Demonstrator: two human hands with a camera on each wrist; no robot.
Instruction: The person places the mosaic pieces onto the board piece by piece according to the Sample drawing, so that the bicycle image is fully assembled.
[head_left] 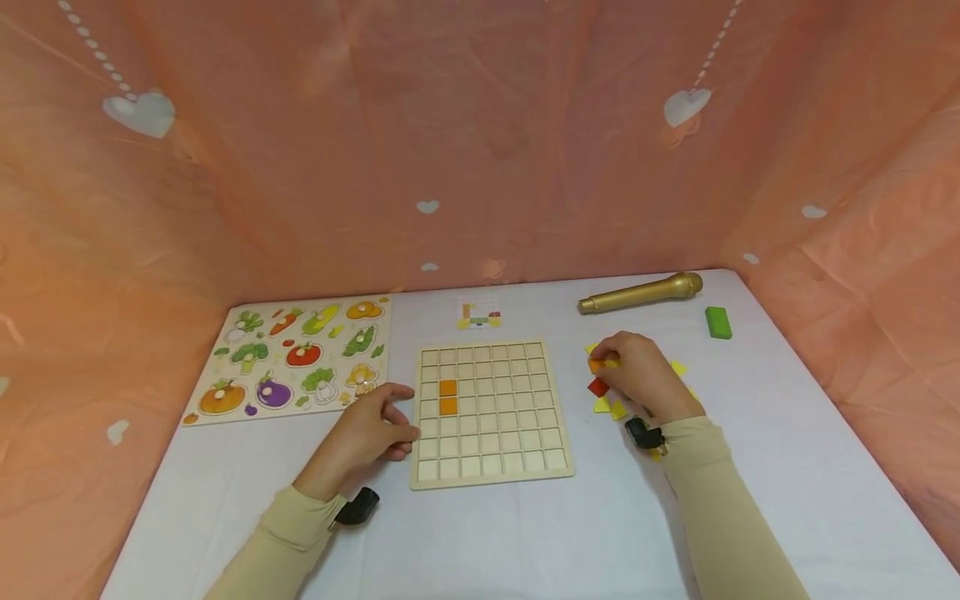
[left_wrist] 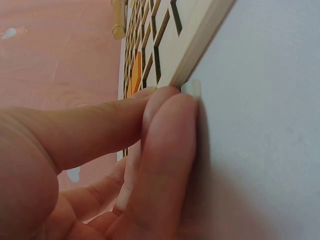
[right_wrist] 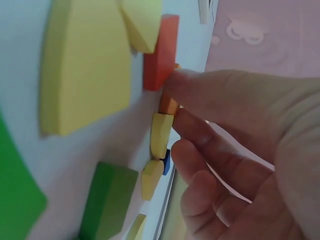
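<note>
Your R hand (head_left: 637,371) pinched an orange square tile (head_left: 596,365) btwn thumb & index, tips narrow, right of the middle of the white-covered desk (head_left: 787,458); a flat red square tile (head_left: 598,387) lay just beside it toward the front edge, w/ thin yellow tiles (head_left: 618,410) scattered abt. Your L hand (head_left: 367,429) had thumb & index spread apart, thumb touching the left edge of the pale wooden grid board (head_left: 491,408), approx. mid-desk. Two flat orange tiles (head_left: 447,388) sat on that board, 2nd col. from its left edge, 3rd & 4th rows from its back edge. Nr the desk's back L corner you had a flat vegetable puzzle (head_left: 336,359); nr the back edge, a small printed card (head_left: 478,314) & a gold mic (head_left: 637,295); nr the back R corner, a green rectangular block (head_left: 717,322).
</note>
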